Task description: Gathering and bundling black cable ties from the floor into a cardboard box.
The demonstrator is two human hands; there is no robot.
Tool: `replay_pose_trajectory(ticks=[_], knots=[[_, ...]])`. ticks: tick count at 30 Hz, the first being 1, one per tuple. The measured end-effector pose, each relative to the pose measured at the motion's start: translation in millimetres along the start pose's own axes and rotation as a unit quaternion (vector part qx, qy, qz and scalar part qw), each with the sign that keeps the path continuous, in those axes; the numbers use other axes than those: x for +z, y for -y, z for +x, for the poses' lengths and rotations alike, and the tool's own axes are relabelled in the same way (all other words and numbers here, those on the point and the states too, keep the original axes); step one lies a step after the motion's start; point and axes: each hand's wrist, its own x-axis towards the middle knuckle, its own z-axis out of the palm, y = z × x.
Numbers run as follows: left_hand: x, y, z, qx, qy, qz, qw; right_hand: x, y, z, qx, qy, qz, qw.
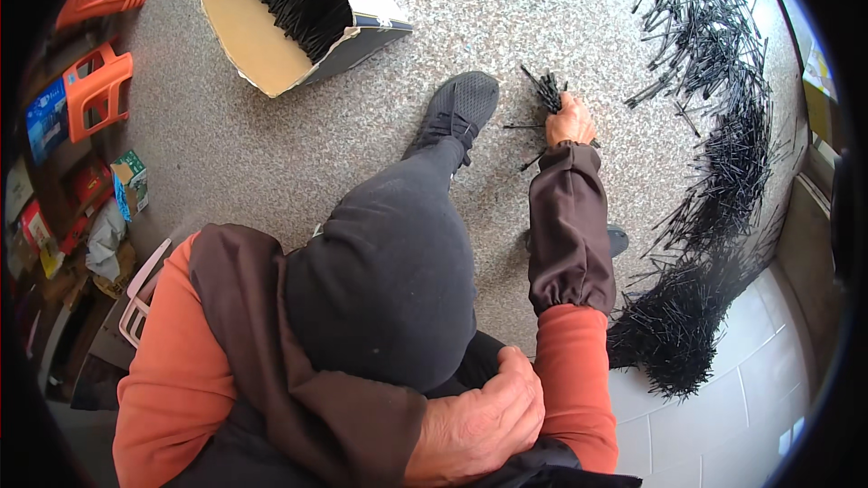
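My right hand is low over the speckled floor, its fingers closed round a small bunch of thin black plastic sticks. The sticks' ends point up and left past the fingers. A few loose sticks lie beside that hand. My left hand rests in my lap near my right elbow, with its fingers curled in together. Its fingertips are turned out of sight, so what is in them, if anything, is hidden. An open cardboard box at the upper left holds many similar black sticks.
A long heap of black sticks curves down the right side to a dense pile on pale tiles. My shoe stands between box and right hand. Orange plastic stools and mixed packages line the left edge.
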Motion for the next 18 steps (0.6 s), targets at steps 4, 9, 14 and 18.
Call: replay_pose_trajectory(ticks=[4, 9, 14, 18], knots=[[1.2, 1.6, -2.4, 0.002, -0.001, -0.002, 1.0, -6.8, -8.9, -1.2, -0.068, -0.004, 0.008, 0.998], [3.7, -5.5, -8.0, 0.004, -0.019, -0.059, 0.998, -21.7, -9.7, -8.5, -0.27, -0.081, -0.065, 0.957], [8.0, -9.8, -8.4, -0.001, -0.028, -0.068, 0.997, -19.5, -10.8, -25.2, -0.434, -0.036, -0.117, 0.893], [11.2, -7.5, -8.5, -0.011, -0.031, -0.076, 0.997, -11.9, -12.8, -29.1, -0.434, -0.038, -0.089, 0.896]])
